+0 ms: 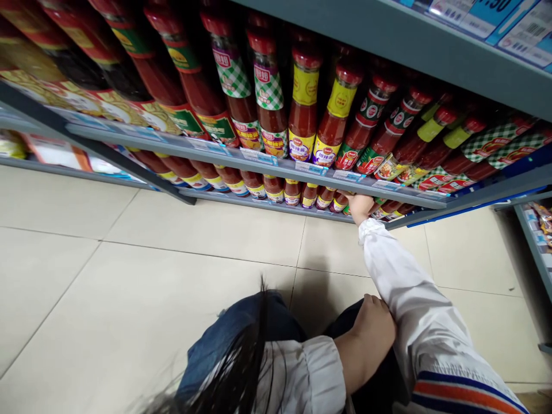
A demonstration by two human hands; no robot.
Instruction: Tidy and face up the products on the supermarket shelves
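My hands are apart. My right hand (pixel 362 207) is down at the lower row of sauce bottles (pixel 292 192), under the lip of the shelf (pixel 276 168); its fingers are partly hidden, so I cannot tell whether they are closed on a bottle. My left hand (pixel 376 325) rests over my knee, beside my right sleeve (pixel 401 282); I cannot make out how its fingers are bent.

The bottles stand side by side beneath the shelf, several within reach of my right hand. They look like full glass, so I judge each one fairly heavy for its size, stiff, smooth enough to slip and likely to crack if knocked. The round body below the neck seems the surest hold, with the fingers wrapped around it; the cap alone would give less grip.

In the row above, the tall bottles (pixel 304 115) have slim necks, glossy red caps and paper-like labels, some checked green and white, over thick red sauce. The shelf is flat grey and hard-edged, the floor (pixel 215 230) pale smooth tile, and my sleeves thin, crinkled white cloth with gathered cuffs.
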